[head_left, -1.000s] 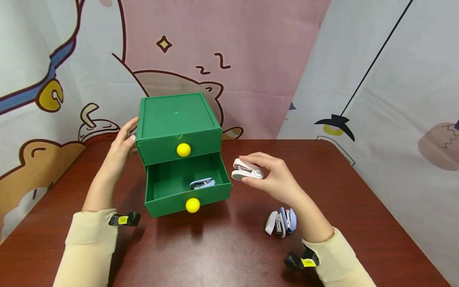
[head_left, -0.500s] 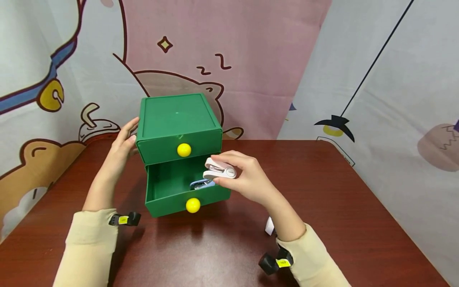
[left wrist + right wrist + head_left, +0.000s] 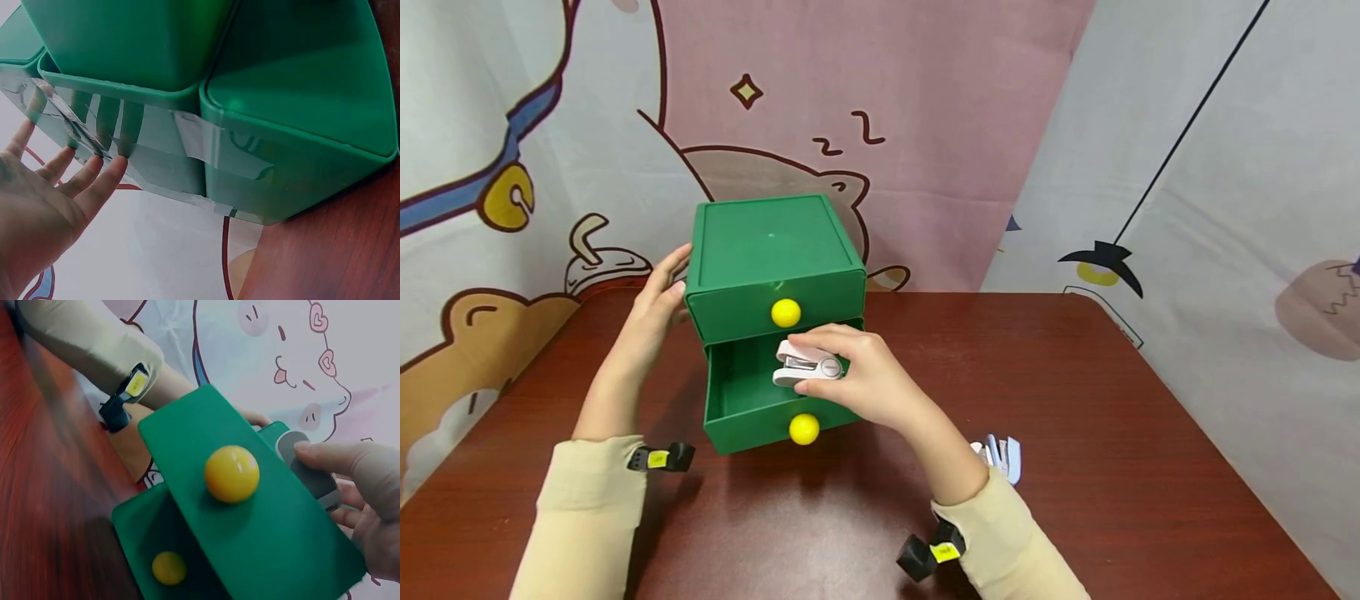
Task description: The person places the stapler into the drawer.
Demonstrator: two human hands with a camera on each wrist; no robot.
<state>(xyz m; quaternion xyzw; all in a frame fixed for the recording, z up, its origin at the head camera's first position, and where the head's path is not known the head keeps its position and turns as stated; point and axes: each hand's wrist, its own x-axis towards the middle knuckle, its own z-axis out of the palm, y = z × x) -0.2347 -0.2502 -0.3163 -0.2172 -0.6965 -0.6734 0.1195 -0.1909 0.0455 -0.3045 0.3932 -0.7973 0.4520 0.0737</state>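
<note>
My right hand (image 3: 872, 379) pinches a pale pink and white mini stapler (image 3: 808, 375) between thumb and fingers, over the pulled-out drawer (image 3: 741, 431) of a green drawer cabinet (image 3: 767, 242). In the right wrist view the stapler's grey underside (image 3: 307, 474) shows behind the drawer front, the thumb on it. The blue stapler in the drawer is hidden behind the right hand. My left hand (image 3: 651, 321) rests against the cabinet's left side; in the left wrist view its extended fingers (image 3: 100, 187) touch the side, where clear tape (image 3: 194, 134) is stuck.
A blue stapler (image 3: 1013, 460) and a white stapler (image 3: 978, 448), partly hidden by the right forearm, lie on the brown table (image 3: 1120, 467). Yellow ball knobs (image 3: 786, 313) stick out from the drawer fronts. A lower knob (image 3: 169, 569) shows in the right wrist view. A patterned curtain (image 3: 940, 167) hangs behind.
My right hand has carried the pink and white stapler leftward from beside the cabinet to over the open drawer, covering the blue stapler inside. My left hand has stayed put.
</note>
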